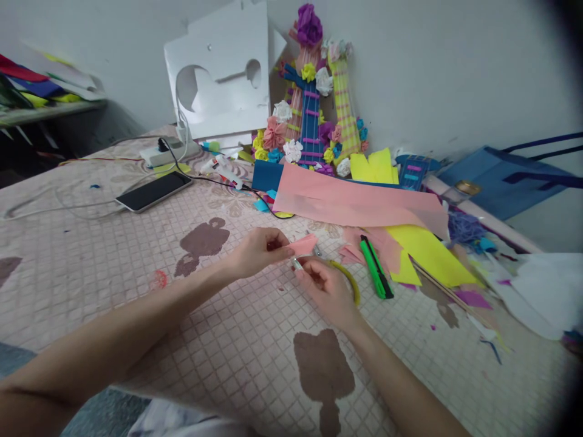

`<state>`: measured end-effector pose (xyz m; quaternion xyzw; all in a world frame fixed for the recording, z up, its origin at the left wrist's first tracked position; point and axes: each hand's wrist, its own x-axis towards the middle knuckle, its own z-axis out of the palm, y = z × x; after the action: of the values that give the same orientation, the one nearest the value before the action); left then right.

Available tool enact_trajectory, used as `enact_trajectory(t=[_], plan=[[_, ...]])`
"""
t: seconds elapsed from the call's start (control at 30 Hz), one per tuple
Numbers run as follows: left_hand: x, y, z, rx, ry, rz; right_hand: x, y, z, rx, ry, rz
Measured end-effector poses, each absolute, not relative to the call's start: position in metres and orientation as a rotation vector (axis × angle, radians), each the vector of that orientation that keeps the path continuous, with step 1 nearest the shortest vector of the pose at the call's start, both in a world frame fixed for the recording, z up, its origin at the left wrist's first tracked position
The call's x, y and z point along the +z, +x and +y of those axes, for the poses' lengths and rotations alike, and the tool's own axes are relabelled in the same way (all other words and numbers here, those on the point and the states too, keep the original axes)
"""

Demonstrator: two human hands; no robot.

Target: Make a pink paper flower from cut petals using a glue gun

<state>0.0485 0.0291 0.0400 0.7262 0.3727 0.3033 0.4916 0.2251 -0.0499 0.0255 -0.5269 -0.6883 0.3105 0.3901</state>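
Observation:
My left hand (262,252) pinches a small folded strip of pink paper (304,245) between thumb and fingers, holding it just above the table. Close beside it, my right hand (328,288) is closed with curled fingers, and a small silvery piece (297,264) shows at its fingertips; its kind is unclear. Behind the right hand curves a yellow ring-like handle (350,282), partly hidden. A green box cutter (376,267) lies right of that hand. Beyond both hands rests a large pink paper sheet (359,197).
Yellow paper (432,255) and scraps lie at the right. A phone (153,191), a power strip (168,153) and cables occupy the left. Paper-flower-decorated toy guitars (310,124) and a cut white foam board (223,67) lean on the wall. A blue chair (487,179) stands right.

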Motion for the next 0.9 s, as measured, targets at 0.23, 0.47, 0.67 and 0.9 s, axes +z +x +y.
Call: enact_trajectory(t=[0.23,0.47,0.67,0.9], plan=[[0.046,0.046,0.028,0.757,1.83,0.92,0.02,0.225,-0.049,0.872,-1.308,-1.707],[0.063,0.045,0.027,0.775,1.846,0.896,0.018,0.221,-0.046,0.877,-1.29,-1.703],[0.074,0.04,0.035,0.716,2.035,0.905,0.019,0.251,-0.047,0.576,-1.484,-1.778],[0.081,0.036,0.056,0.664,2.056,0.801,0.015,0.282,-0.06,0.099,-2.183,-2.043]])
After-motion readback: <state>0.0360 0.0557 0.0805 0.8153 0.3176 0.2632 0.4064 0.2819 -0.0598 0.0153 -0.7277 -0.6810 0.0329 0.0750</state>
